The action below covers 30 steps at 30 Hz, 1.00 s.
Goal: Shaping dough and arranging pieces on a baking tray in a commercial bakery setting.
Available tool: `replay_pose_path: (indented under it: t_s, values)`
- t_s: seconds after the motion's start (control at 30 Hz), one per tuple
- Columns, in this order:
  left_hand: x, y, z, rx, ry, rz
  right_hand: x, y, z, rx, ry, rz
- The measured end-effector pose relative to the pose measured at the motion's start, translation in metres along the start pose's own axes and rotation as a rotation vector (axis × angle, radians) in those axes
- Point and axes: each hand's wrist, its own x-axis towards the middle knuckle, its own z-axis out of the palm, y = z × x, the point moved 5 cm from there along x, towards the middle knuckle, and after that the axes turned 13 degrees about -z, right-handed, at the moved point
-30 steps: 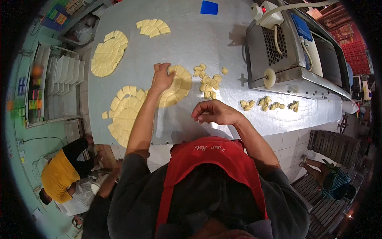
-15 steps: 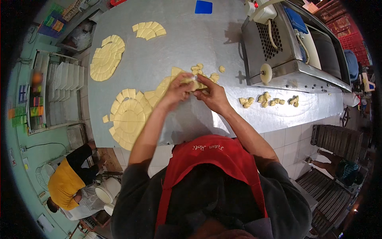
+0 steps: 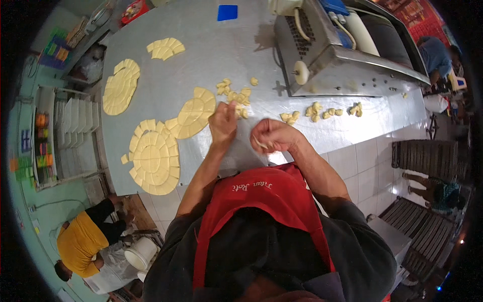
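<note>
My left hand (image 3: 223,126) is closed at the edge of the small shaped dough pieces (image 3: 241,95), right of a cut dough round (image 3: 193,113); what its fingers hold is hidden. Nearer the table's front, my right hand (image 3: 274,135) pinches a pale strip of dough (image 3: 259,143). Two other cut rounds lie at the front left (image 3: 153,158) and far left (image 3: 121,86), with a smaller cut sheet (image 3: 165,48) at the back. More shaped bits (image 3: 316,111) form a row along the right part of the steel table (image 3: 191,20).
A steel machine (image 3: 337,70) with rollers and cables occupies the table's right. A blue flat piece (image 3: 227,12) lies at the back. Racks (image 3: 75,136), white buckets (image 3: 138,252), slatted wooden furniture (image 3: 422,161) and other people, one in yellow (image 3: 80,241), surround the table.
My hands met over the middle dough half a second earlier and are now apart, the right one lower and nearer the table's front. The view has shifted, moving the table's far part leftward.
</note>
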Motion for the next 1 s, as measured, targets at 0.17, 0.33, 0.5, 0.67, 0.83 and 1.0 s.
replay_pose_path:
  t_s: [0.17,0.33,0.5,0.67,0.83,1.0]
  values:
    - [-0.041,0.014,0.049,0.017,-0.285,0.274,-0.034,0.016,-0.021,-0.516,0.177,0.020]
    - [0.010,0.008,0.048,0.232,-0.159,0.404,-0.092,0.010,-0.069,-0.420,0.593,0.023]
    - [0.129,-0.048,-0.069,0.559,0.384,0.053,-0.155,-0.070,-0.080,-2.041,0.916,-0.242]
    - [0.171,-0.056,-0.097,0.328,0.100,0.128,-0.124,-0.053,-0.090,-1.191,0.825,-0.305]
    - [0.120,-0.011,-0.041,-0.557,-0.183,-0.163,-0.042,-0.027,-0.036,-1.094,0.577,-0.314]
    - [0.001,0.008,0.022,-0.568,-0.644,-0.392,0.020,-0.027,0.008,-0.919,0.500,-0.472]
